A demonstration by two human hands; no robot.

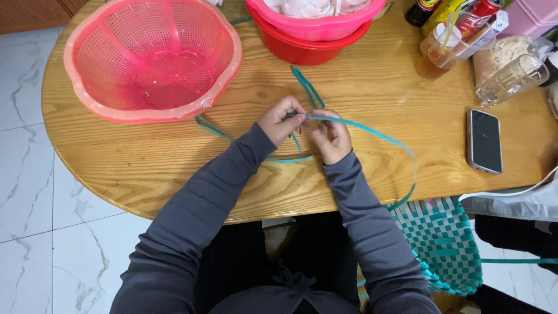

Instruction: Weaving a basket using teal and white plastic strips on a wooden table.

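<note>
Pinching the teal strap (360,129) at mid-worktop (145,157), my left hand (281,120) and right hand (333,138) both closed on it, close together, likely for control; the pink colander (152,57) sat far left, the phone (484,141) right.

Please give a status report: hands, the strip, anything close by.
Left hand and right hand both pinching the teal plastic strip over the wooden table. Strip loops off the table edge. Pink colander to the left, phone to the right, both apart from the hands.
</note>
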